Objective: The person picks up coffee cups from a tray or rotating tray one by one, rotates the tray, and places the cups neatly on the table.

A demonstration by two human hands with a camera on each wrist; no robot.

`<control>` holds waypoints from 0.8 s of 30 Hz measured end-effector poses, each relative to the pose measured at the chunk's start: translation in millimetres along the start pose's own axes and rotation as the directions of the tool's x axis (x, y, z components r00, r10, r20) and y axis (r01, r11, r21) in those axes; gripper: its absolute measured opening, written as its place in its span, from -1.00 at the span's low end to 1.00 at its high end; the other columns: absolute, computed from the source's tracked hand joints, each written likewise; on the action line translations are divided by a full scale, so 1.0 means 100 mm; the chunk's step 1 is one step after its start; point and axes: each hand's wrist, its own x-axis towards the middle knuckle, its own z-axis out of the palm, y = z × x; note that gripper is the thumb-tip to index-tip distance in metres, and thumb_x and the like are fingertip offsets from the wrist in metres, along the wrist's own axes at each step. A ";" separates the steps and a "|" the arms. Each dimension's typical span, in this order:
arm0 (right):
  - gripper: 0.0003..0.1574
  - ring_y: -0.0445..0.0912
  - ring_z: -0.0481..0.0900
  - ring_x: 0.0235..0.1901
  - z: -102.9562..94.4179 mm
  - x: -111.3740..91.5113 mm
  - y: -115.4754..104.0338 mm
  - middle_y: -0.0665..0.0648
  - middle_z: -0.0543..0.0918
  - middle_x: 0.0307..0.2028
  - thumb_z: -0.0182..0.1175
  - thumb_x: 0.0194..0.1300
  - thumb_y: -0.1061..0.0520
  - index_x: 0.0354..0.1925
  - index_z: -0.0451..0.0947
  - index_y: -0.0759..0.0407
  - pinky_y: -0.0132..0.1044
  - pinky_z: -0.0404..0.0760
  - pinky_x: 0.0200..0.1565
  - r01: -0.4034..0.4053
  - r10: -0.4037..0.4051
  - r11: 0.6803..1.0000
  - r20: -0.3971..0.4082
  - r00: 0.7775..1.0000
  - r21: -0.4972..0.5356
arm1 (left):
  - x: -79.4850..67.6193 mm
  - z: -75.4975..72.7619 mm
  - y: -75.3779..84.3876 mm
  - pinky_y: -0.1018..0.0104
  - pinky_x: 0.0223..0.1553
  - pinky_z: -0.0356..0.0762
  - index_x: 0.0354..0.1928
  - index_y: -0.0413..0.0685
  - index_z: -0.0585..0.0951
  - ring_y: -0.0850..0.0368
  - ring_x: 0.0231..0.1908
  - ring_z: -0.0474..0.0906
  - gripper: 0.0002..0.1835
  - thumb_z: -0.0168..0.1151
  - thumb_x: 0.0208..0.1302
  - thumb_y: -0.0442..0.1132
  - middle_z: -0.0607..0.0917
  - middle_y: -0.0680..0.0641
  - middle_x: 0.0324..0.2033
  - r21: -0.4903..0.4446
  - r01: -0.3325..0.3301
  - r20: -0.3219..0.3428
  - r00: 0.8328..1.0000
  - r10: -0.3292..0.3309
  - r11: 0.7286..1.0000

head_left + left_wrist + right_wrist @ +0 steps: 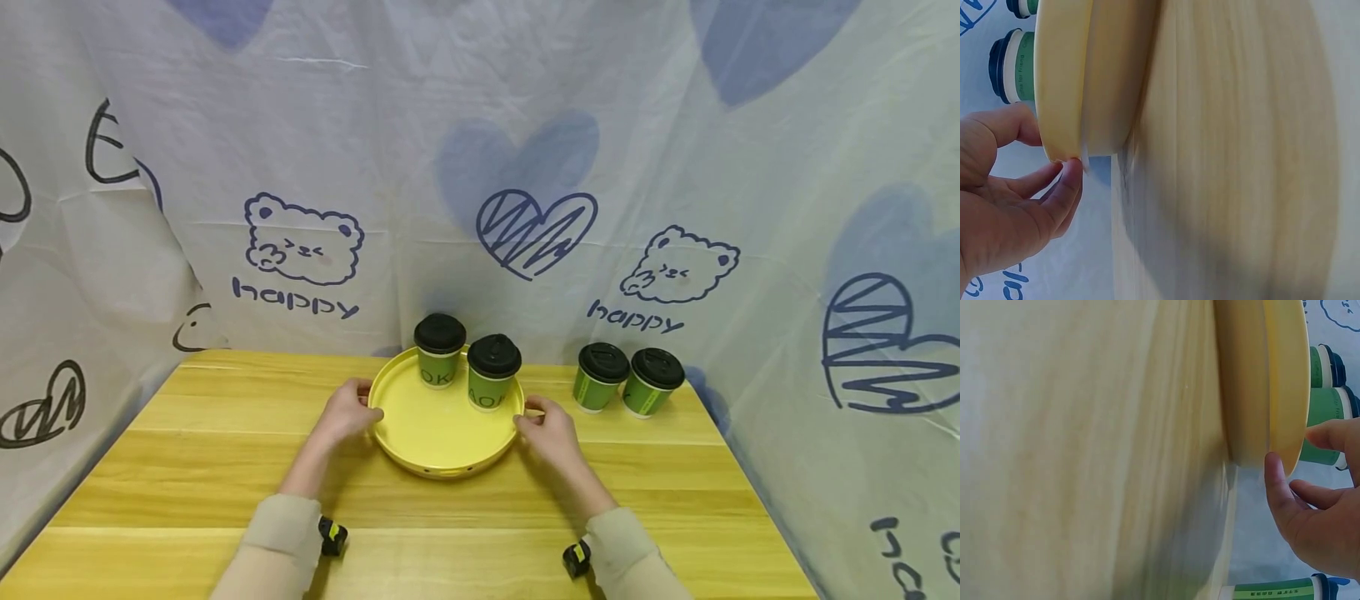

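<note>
A round yellow tray point(427, 433) with a raised rim is in the middle of the wooden table. On its far half stand two upright green paper cups with black lids, one paper cup point(438, 367) at the back and another paper cup point(491, 390) nearer the right rim. My left hand point(348, 412) pinches the tray's left edge, thumb over the rim and fingers point(1066, 187) against the outer wall. At the opposite edge my right hand point(551, 429) grips in the same way, its fingers point(1280, 487) on the outside wall close over the tabletop.
Two more lidded green cups, a left one point(597, 390) and a right one point(649, 393), stand side by side at the table's back right, just beyond my right hand. A printed white curtain point(420, 275) hangs along the back and sides of the table point(450, 550).
</note>
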 end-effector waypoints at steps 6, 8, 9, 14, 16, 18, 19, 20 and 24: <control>-0.43 -0.09 0.64 -0.33 0.00 0.04 -0.03 0.29 0.71 0.00 0.26 0.38 0.18 0.30 0.52 0.37 -0.31 0.59 -0.37 -0.006 0.006 1.000 0.017 1.000 -0.017 | 0.09 -0.03 -0.01 -0.01 0.16 0.63 0.36 -0.62 0.30 -0.33 0.16 0.52 -0.28 0.26 0.14 -0.50 0.53 -0.52 0.18 0.011 -0.006 0.030 1.000 0.006 1.000; -0.43 -0.11 0.62 -0.39 -0.01 0.05 -0.05 0.29 0.70 0.01 0.25 0.38 0.20 0.30 0.51 0.38 -0.31 0.58 -0.41 -0.002 0.003 1.000 0.026 1.000 -0.014 | 0.11 -0.04 -0.01 -0.02 0.16 0.62 0.36 -0.63 0.30 -0.34 0.16 0.52 -0.28 0.26 0.14 -0.50 0.53 -0.52 0.18 0.018 -0.013 0.041 0.999 0.012 1.000; -0.43 -0.12 0.61 -0.41 -0.01 0.05 -0.05 0.30 0.70 0.00 0.25 0.38 0.21 0.31 0.51 0.38 -0.31 0.57 -0.43 -0.005 0.005 1.000 0.031 1.000 -0.011 | 0.12 -0.04 -0.01 -0.03 0.17 0.62 0.36 -0.63 0.30 -0.34 0.16 0.52 -0.28 0.26 0.14 -0.50 0.53 -0.52 0.18 0.020 -0.015 0.044 0.999 0.014 1.000; -0.40 -0.09 0.65 -0.37 0.01 0.03 -0.04 0.35 0.70 -0.03 0.24 0.35 0.28 0.31 0.48 0.45 -0.33 0.60 -0.44 0.003 -0.003 1.000 0.043 0.999 -0.001 | 0.13 -0.03 -0.02 -0.05 0.20 0.60 0.37 -0.63 0.29 -0.35 0.17 0.51 -0.27 0.26 0.14 -0.50 0.52 -0.52 0.18 0.016 -0.009 0.044 0.999 0.008 1.000; -0.40 -0.07 0.66 -0.30 0.02 0.03 -0.02 0.36 0.69 0.04 0.24 0.35 0.28 0.32 0.47 0.46 -0.34 0.61 -0.39 0.006 -0.006 1.000 0.044 0.999 -0.004 | 0.11 -0.02 -0.03 -0.06 0.21 0.58 0.37 -0.62 0.29 -0.36 0.18 0.50 -0.28 0.25 0.16 -0.50 0.52 -0.52 0.19 0.009 -0.002 0.037 0.999 0.002 1.000; -0.39 -0.07 0.67 -0.25 0.02 0.01 -0.02 0.36 0.69 0.05 0.24 0.35 0.28 0.32 0.47 0.47 -0.34 0.63 -0.35 0.013 -0.013 1.000 0.043 0.999 -0.010 | 0.09 -0.01 -0.03 -0.08 0.22 0.57 0.38 -0.62 0.28 -0.36 0.19 0.50 -0.28 0.25 0.17 -0.49 0.51 -0.52 0.20 0.006 0.000 0.031 1.000 0.000 1.000; -0.39 -0.07 0.67 -0.25 0.02 0.01 -0.01 0.36 0.69 0.06 0.24 0.35 0.28 0.32 0.47 0.46 -0.34 0.63 -0.35 0.009 -0.009 1.000 0.041 0.999 -0.006 | 0.07 -0.01 -0.03 -0.08 0.22 0.57 0.38 -0.62 0.28 -0.35 0.19 0.50 -0.28 0.25 0.18 -0.48 0.51 -0.52 0.20 0.003 0.002 0.027 1.000 -0.002 1.000; -0.39 -0.07 0.66 -0.26 0.02 0.00 -0.02 0.36 0.69 0.05 0.25 0.35 0.28 0.32 0.47 0.46 -0.33 0.63 -0.35 0.005 -0.005 1.000 0.042 0.999 -0.002 | 0.06 0.00 -0.03 -0.08 0.23 0.56 0.38 -0.62 0.28 -0.35 0.18 0.50 -0.28 0.25 0.18 -0.47 0.52 -0.51 0.19 0.002 0.002 0.021 1.000 -0.002 1.000; -0.35 -0.05 0.67 -0.26 0.01 -0.05 -0.03 0.39 0.65 0.11 0.26 0.32 0.29 0.33 0.44 0.49 -0.28 0.66 -0.34 0.017 -0.018 1.000 0.050 0.999 0.011 | 0.01 0.02 -0.02 -0.05 0.19 0.59 0.36 -0.63 0.30 -0.32 0.14 0.53 -0.28 0.26 0.15 -0.47 0.55 -0.50 0.15 -0.002 -0.005 0.004 1.000 0.005 1.000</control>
